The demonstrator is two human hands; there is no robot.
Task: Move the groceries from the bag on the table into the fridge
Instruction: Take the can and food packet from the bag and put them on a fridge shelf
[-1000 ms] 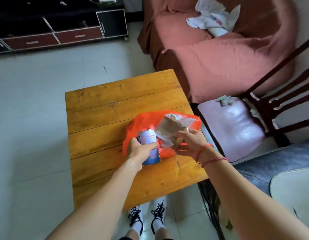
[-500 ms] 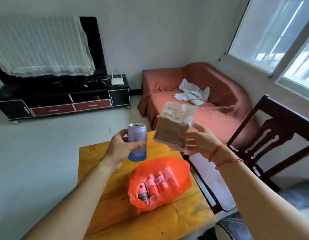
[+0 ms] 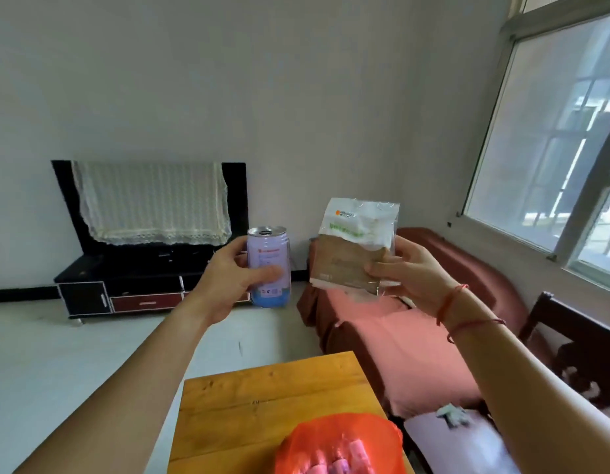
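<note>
Dead centre of the frame, I see the left hand (image 3: 225, 282) wrapped round a smooth lilac can (image 3: 266, 251), held upright. The right hand (image 3: 413, 275) pinches a crinkly clear packet (image 3: 348, 258) with a brown slab inside; the print's too blurry to read. Both are up in the air, apart from each other. Bottom middle, the thin orange bag (image 3: 375, 436) sits on the plank table (image 3: 249, 415), cut off by the edge, and the pinkish tubes inside are hard to make out. Behind, there's a pink-covered sofa (image 3: 399, 340) on the right and a black TV stand (image 3: 126, 285) on the left, with a lace cloth (image 3: 153, 200) draped above.
</note>
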